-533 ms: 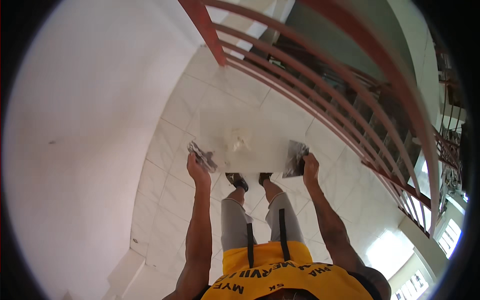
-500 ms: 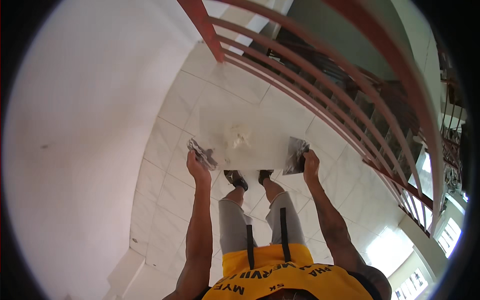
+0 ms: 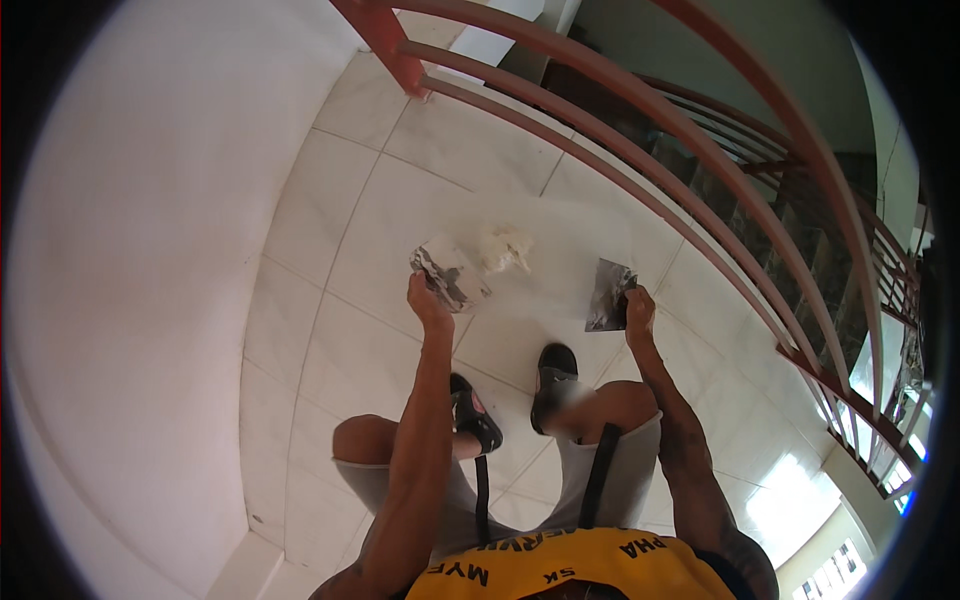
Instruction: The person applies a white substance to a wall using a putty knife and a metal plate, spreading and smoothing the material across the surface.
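My left hand (image 3: 430, 303) is closed on a flat metal trowel (image 3: 452, 276) whose blade is streaked white and grey. Beyond the blade's right edge lies a cream-white lump, perhaps putty (image 3: 506, 250), low over the floor tiles; the area around it is hazy, so what bears it cannot be made out. Held by my right hand (image 3: 640, 312) is a second flat metal trowel (image 3: 609, 294), its rectangular blade dark and shiny with pale smears. Both blades point inward with the lump between them, and neither clearly touches it. The handles are mostly hidden by my fingers.
My dark shoes (image 3: 555, 377) stand on pale tiles (image 3: 340, 345) just nearer than the lump. A white wall (image 3: 150, 280) rises on the left. Red-brown railing bars (image 3: 590, 165) curve along the far right side, with dark stairs (image 3: 800, 235) beyond them.
My knees have bent outward into a squat, and the floor appears closer. Both hands, still gripping the trowels, have shifted up and slightly right in view; the left blade is now nearer the lump.
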Demonstrator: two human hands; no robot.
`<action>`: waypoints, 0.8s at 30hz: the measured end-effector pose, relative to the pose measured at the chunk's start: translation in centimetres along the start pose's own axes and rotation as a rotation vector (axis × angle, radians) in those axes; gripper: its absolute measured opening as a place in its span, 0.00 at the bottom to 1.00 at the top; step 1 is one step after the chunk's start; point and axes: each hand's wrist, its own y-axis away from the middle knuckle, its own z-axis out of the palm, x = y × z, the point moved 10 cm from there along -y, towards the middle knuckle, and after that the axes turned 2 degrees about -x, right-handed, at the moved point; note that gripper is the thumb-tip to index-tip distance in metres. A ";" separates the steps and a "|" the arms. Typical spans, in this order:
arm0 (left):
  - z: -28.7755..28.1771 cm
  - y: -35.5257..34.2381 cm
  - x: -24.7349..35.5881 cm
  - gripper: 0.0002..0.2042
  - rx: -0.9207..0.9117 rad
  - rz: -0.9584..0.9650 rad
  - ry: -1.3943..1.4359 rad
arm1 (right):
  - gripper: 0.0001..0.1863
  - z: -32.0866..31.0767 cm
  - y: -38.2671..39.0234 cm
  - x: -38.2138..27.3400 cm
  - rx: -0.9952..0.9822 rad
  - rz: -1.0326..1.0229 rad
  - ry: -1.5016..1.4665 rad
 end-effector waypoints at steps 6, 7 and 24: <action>0.2 -3.0 -4.7 0.08 0.025 0.015 -0.072 | 0.11 -0.6 -3.8 3.0 0.025 0.127 -0.014; 0.5 -3.1 -4.6 0.08 0.024 0.028 -0.074 | 0.11 -0.6 -4.3 2.4 0.031 0.093 -0.043; 4.4 -3.8 -6.9 0.08 0.083 0.007 -0.134 | 0.10 -2.9 -8.7 3.4 0.117 0.069 -0.020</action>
